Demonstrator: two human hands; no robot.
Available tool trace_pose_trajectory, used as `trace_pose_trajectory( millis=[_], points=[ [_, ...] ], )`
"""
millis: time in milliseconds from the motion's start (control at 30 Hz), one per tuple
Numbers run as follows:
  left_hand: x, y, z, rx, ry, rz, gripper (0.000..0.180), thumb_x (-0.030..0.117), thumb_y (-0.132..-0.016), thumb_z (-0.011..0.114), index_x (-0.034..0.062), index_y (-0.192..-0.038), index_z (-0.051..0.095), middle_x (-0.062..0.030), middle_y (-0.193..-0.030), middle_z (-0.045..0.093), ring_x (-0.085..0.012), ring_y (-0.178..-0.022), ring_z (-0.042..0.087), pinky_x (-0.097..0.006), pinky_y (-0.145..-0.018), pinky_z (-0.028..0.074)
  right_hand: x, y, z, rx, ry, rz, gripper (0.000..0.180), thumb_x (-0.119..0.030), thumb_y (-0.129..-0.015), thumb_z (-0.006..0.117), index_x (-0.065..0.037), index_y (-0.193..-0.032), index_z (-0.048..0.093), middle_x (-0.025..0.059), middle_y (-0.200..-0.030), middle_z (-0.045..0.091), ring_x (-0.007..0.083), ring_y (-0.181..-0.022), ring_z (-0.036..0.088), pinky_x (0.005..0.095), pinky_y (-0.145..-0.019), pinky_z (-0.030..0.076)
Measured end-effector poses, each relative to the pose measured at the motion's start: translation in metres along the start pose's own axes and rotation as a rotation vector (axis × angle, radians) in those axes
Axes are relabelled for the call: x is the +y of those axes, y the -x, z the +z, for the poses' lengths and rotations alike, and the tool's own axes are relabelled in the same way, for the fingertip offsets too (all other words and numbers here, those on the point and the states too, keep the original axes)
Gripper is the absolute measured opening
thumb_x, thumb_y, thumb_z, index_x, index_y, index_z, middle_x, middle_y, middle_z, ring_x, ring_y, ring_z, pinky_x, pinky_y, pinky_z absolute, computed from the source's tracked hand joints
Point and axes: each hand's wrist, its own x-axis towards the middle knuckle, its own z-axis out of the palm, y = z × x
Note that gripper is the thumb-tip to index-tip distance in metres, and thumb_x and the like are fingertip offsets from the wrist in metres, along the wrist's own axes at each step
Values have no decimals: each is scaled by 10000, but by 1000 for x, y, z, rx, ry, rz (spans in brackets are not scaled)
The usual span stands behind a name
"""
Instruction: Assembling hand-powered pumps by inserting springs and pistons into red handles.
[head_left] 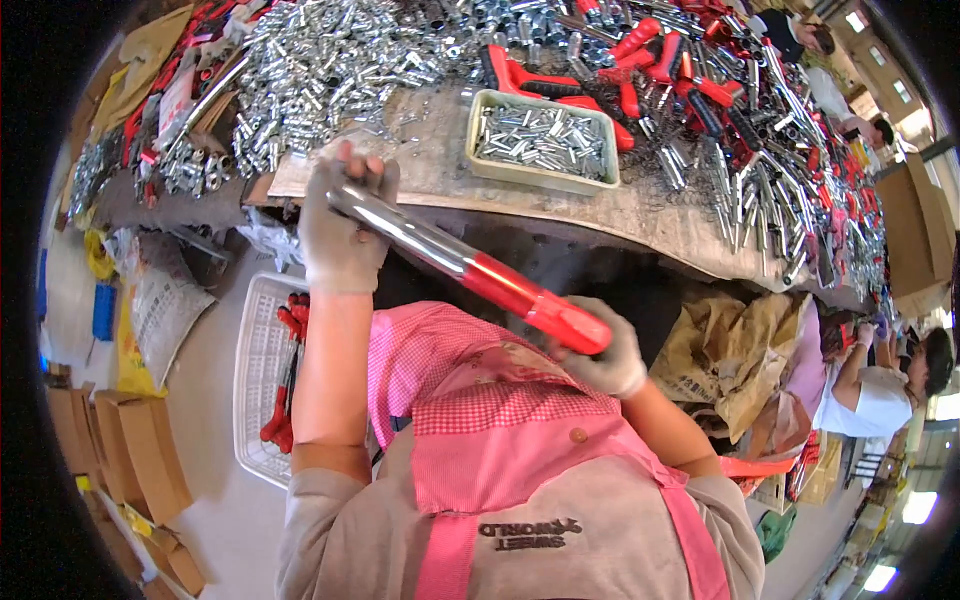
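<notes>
Tool: long chrome steel bar with red plastic handle (470,265), held level across both hands for fitting.
Left hand (340,225): gloved, closed round the steel end.
Right hand (605,355): gloved, closed round the red handle.

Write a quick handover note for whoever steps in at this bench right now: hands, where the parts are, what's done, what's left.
Left hand, gloved, grips the metal end of the red-handled tool. Right hand, gloved, holds its red grip.
Small metal parts fill the tray on the bench; more lie loose around it.
Done: a few finished tools in the white basket on the floor.
Left: many handles and tubes piled on the bench.
</notes>
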Motion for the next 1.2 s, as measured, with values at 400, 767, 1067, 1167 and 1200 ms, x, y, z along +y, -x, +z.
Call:
trace_pose_trajectory(
  millis=[400, 767, 1067, 1167, 1200],
  points=[
    [-158, -17, -167, 664, 125, -444, 117, 155, -901, 509, 39, -894, 510, -90, -785, 547, -258, -695, 550, -430, -780, 519, 45, -8, 0, -71, 517, 192, 521, -298, -727, 723, 18, -1104, 551, 204, -860, 649, 346, -825, 641, 368, -728, 506],
    [-341, 40, -348, 510, -817, -1524, 316, 279, -861, 407, 98, -838, 665, -50, -887, 648, -199, -818, 591, -333, -785, 445, 142, 14, 16, -503, 1091, 293, 326, -228, -802, 532, -68, -1085, 500, 157, -801, 638, 309, -744, 639, 416, -641, 503],
    [-300, 19, -279, -1363, -2072, -1064, 345, 280, -847, 450, 14, -982, 622, -170, -1026, 598, -267, -865, 573, -374, -792, 433, 151, -5, 14, -513, 1171, 320, 268, -194, -798, 515, -57, -1027, 494, 157, -805, 640, 313, -716, 641, 415, -603, 501],
    [-340, 35, -372, 225, -1483, -1370, 285, 284, -811, 498, 204, -1046, 639, -63, -1178, 578, -156, -1081, 547, -299, -915, 431, 138, -26, 30, -551, 1112, 307, 417, -395, -779, 602, -53, -1003, 519, 175, -767, 636, 330, -696, 638, 431, -593, 501],
    [-344, 38, -389, 237, -1482, -1362, 285, 284, -811, 498, 204, -1046, 639, -63, -1178, 578, -156, -1081, 547, -299, -915, 431, 144, -25, 34, -555, 1111, 295, 417, -395, -779, 602, -53, -1003, 519, 175, -767, 636, 330, -696, 638, 431, -593, 501]
  ],
)
